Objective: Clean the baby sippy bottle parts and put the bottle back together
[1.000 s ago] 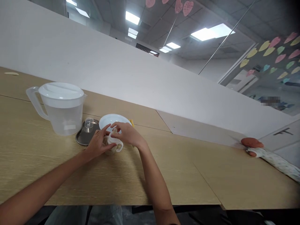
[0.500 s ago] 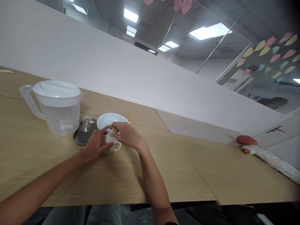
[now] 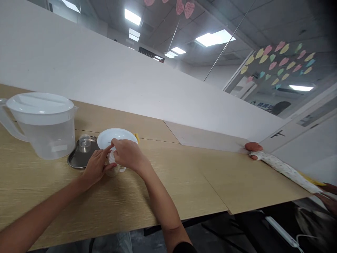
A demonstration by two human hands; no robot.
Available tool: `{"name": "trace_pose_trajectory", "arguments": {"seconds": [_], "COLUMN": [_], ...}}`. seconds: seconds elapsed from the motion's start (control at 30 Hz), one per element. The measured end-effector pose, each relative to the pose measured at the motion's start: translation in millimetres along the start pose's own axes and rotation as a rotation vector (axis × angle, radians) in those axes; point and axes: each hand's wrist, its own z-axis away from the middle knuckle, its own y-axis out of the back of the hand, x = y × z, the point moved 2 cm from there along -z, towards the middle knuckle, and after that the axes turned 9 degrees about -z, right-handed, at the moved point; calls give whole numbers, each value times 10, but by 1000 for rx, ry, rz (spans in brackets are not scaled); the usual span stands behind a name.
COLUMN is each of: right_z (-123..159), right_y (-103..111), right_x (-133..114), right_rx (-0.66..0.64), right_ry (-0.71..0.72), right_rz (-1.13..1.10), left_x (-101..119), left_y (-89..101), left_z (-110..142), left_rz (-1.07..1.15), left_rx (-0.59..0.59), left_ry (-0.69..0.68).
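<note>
On the wooden table stands a baby bottle (image 3: 113, 171) with a see-through body and a white collar with a curved handle (image 3: 122, 169). My left hand (image 3: 97, 164) is closed around its left side, thumb across the front. From above, my right hand (image 3: 129, 153) has its fingers closed on the bottle's white top, hiding most of it. Just behind the hands lies a white plate (image 3: 106, 136). To their left, a clear domed cap (image 3: 84, 141) stands on a small metal tray (image 3: 76, 160).
A large clear pitcher (image 3: 50, 137) with a white lid stands at the left. Something yellow (image 3: 136, 137) shows beside the plate. Far right lie a doll (image 3: 279, 168) in pale patterned cloth and another person's hands (image 3: 329, 196). A low white partition (image 3: 147, 95) runs behind the table.
My right hand has come down over the bottle's top, covering more of the white part, and the handle has turned partly out of sight. The view has swung right, bringing another person's hands in.
</note>
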Motion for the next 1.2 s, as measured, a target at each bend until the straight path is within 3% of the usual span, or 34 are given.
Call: {"name": "trace_pose_trajectory", "arguments": {"seconds": [0.3,0.47,0.7,0.87,1.03,1.2], "right_z": [-153,-87,-20,-115,-83,-11], "right_y": [-174,-80,27,-98,-87,-50], "right_x": [23,47,76,36,43,67], "right_rx": [14,-21,-55,25,67,-85], "right_ry": [-146,-166,11,-114,-98,4], "right_rz": [87,47,-33,88,83,-14], "left_x": [-22,-19,-7,-17,-11,-39], "left_y": [-50,-48,-34,-33,-38,-53], "left_z": [6,-5,-5,-14,-9,3], "left_rz": [-117,-130,-129,-126,-130,-124], "left_rx": [41,25,31,25,40,-13], "left_ry": [-55,-68,-85,-72,-101,-77]}}
